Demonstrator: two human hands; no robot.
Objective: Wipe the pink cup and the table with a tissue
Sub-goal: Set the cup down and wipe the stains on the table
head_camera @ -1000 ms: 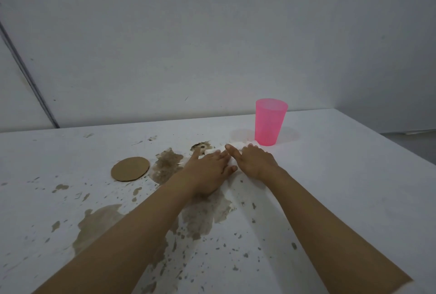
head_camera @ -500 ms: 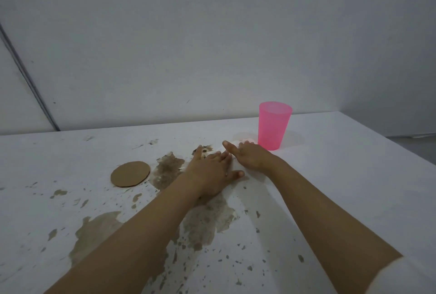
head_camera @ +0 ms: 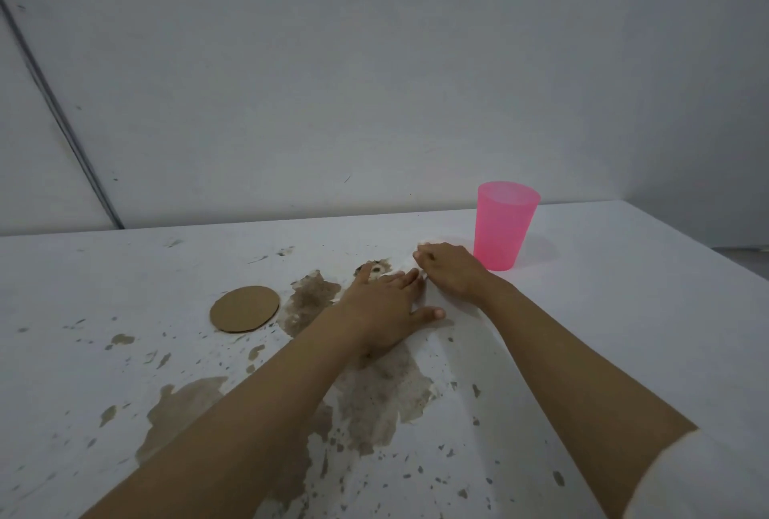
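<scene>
The left hand's thumb has swung outward, fingers spread flat on the tissue, while the right hand, fingers curled pinching it, lies nearer the pink cup, just rightward.

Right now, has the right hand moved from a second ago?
Yes. The right hand has slid farther toward the wall, now close beside the base of the pink cup.

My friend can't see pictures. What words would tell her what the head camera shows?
A left hand and a right hand rest side by side on a white tissue on a brown-stained white table. An upright pink cup stands just beyond the right hand; a cardboard disc lies to the left.
</scene>
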